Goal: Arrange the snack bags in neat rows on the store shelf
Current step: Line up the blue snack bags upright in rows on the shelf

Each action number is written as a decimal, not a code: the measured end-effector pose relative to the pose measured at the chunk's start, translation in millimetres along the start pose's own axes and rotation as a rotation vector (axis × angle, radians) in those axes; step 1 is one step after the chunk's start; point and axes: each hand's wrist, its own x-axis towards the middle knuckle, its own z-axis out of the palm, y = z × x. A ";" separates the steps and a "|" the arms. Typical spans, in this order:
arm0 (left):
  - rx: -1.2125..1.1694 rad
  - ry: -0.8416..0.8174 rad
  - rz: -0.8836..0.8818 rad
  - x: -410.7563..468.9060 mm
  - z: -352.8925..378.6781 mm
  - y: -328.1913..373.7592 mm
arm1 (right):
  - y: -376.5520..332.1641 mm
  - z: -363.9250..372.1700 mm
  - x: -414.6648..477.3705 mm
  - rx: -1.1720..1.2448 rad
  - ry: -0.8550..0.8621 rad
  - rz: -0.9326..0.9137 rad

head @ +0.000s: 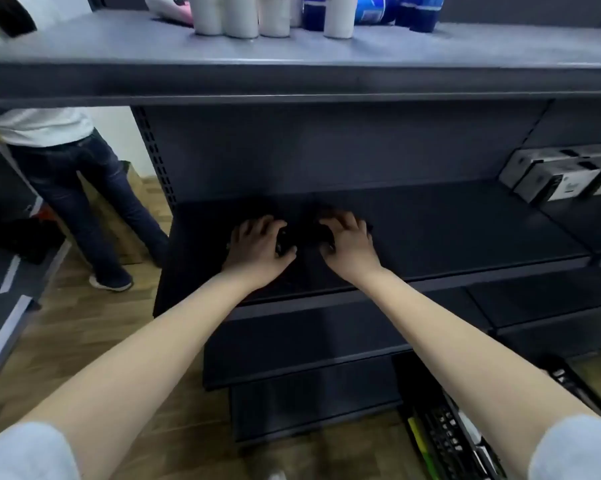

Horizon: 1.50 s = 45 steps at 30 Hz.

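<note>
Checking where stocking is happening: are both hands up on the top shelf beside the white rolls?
No, the left hand and right hand are down at the dark shelf below the white rolls.

The top shelf (119,46) is mid grey, the middle shelf (430,220) darker charcoal. Up top stand white rolls (240,15) beside deep blue bottles (420,12). At the middle shelf's right edge, the boxes (548,178) are grey-white with black ends. The bag (285,241) looks glossy black. The floor (84,323) is brown wood-grain; the sleeves (25,452) are pale blue.
</note>
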 end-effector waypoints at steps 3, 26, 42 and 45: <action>0.041 0.031 0.021 12.3 1.0 -14.7 | -1.5 4.8 18.4 -0.078 0.013 -0.004; 0.182 0.277 -0.332 32.7 62.0 15.3 | 54.7 46.2 59.1 -0.328 -0.078 -0.335; 0.185 0.292 -0.546 19.4 56.7 52.4 | 56.3 33.9 58.3 -0.182 0.040 -0.352; 0.216 0.329 -0.499 6.0 56.6 59.2 | 46.7 30.8 47.9 -0.091 0.071 -0.397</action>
